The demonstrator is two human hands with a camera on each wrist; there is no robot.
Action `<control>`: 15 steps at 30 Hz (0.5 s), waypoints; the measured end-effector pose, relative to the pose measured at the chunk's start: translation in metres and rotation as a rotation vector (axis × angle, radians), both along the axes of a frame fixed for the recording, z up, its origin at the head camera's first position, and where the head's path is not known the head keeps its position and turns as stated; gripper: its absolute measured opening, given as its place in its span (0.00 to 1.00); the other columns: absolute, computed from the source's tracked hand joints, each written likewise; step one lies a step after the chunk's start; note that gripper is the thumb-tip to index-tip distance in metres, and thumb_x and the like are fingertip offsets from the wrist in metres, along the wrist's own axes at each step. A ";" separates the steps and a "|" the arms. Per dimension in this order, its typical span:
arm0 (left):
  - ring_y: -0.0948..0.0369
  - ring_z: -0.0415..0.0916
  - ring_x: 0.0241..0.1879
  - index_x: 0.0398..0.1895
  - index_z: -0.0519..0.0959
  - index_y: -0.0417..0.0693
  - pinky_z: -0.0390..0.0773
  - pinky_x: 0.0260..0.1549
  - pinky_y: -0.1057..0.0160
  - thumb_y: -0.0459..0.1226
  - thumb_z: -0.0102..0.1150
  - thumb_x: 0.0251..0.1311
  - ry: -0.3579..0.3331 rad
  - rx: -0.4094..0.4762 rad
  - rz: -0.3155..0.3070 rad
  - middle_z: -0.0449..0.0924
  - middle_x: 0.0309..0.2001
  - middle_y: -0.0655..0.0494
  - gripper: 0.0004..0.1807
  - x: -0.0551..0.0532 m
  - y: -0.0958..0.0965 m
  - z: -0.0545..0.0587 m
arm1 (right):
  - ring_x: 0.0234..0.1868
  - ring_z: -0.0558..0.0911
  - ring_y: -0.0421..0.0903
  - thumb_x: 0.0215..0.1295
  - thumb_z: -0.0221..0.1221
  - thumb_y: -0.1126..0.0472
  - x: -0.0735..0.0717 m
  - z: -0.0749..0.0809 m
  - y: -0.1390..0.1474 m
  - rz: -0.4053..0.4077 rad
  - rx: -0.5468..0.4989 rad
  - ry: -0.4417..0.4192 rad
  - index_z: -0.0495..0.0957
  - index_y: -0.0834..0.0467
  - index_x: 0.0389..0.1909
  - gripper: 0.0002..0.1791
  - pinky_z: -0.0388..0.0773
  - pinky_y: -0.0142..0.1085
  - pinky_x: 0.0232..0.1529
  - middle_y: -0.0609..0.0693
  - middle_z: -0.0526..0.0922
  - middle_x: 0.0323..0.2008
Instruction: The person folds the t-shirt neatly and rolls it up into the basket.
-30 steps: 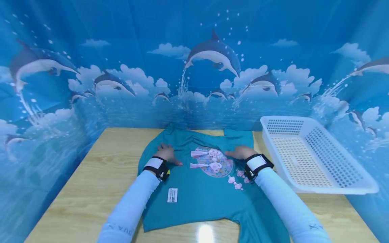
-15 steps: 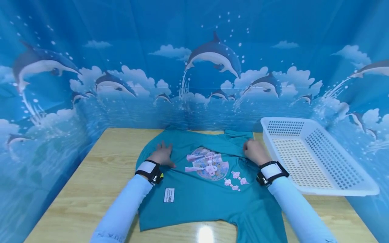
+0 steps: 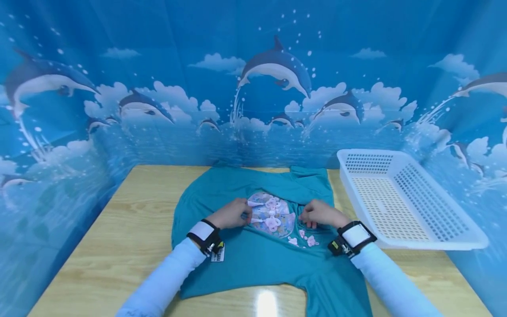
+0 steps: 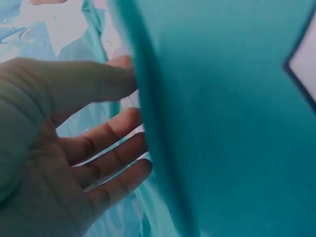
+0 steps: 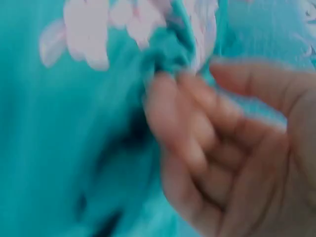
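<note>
two bare hands work at one teal, soft cloth garment [image 3: 253, 262], spread face up on a light wood-grained surface [image 3: 146, 198], with one sleeve running toward the near edge. the left hand [image 3: 233, 215] grasps a raised fold of it: in the left wrist view the thumb and forefinger pinch the cloth edge, and the other three fingers lie slightly bent beside it. the right hand [image 3: 322, 214] has its fingers curled on bunched cloth, pinching a gather at the fingertips, though the right wrist view is blurred. between the hands lies a rounded, pale patterned patch [image 3: 286, 226] bearing pink knot-shaped ornaments [image 3: 272, 223]; small pink flower shapes [image 3: 312, 241] sit just below the right hand. a white rectangular label [image 3: 218, 257] shows partly behind the left black wristband [image 3: 205, 233]. both forearms are in light blue sleeves [image 3: 170, 268]. to the right of the garment stands a white perforated plastic basket [image 3: 431, 243], apart from the right hand. behind the surface hangs a blue sheet [image 3: 190, 31] printed with dolphins and clouds.
</note>
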State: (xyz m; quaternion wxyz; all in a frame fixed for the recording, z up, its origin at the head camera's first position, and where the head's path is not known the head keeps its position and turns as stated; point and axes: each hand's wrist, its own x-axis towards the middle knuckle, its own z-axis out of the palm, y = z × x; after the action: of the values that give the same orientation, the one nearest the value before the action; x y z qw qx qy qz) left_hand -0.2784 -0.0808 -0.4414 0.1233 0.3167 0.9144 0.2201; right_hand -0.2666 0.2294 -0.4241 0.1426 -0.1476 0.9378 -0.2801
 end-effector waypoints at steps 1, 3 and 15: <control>0.58 0.67 0.39 0.27 0.81 0.51 0.68 0.38 0.60 0.32 0.62 0.56 -0.025 0.013 0.003 0.72 0.37 0.54 0.04 0.000 -0.003 0.001 | 0.15 0.72 0.44 0.64 0.55 0.62 -0.001 0.002 0.004 -0.047 0.024 0.036 0.74 0.60 0.15 0.16 0.67 0.35 0.18 0.49 0.73 0.13; 0.56 0.68 0.43 0.32 0.83 0.50 0.70 0.40 0.58 0.34 0.64 0.56 -0.062 0.034 0.022 0.73 0.41 0.52 0.02 0.002 -0.007 0.003 | 0.14 0.68 0.44 0.62 0.56 0.62 -0.002 0.004 0.011 -0.162 0.126 0.130 0.68 0.58 0.13 0.18 0.63 0.35 0.17 0.47 0.66 0.12; 0.42 0.48 0.72 0.66 0.69 0.56 0.63 0.62 0.43 0.38 0.73 0.47 -0.176 -0.073 0.147 0.49 0.74 0.44 0.39 0.012 -0.017 -0.001 | 0.32 0.77 0.61 0.65 0.43 0.73 -0.012 -0.017 0.024 -0.273 0.472 0.315 0.73 0.67 0.25 0.12 0.75 0.51 0.32 0.66 0.76 0.32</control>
State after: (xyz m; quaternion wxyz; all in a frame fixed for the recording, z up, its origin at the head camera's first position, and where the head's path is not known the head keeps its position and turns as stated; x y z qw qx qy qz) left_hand -0.2665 -0.0982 -0.4419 0.1981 0.2234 0.9282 0.2219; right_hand -0.2782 0.2536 -0.4410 -0.0127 -0.0249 0.9986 -0.0447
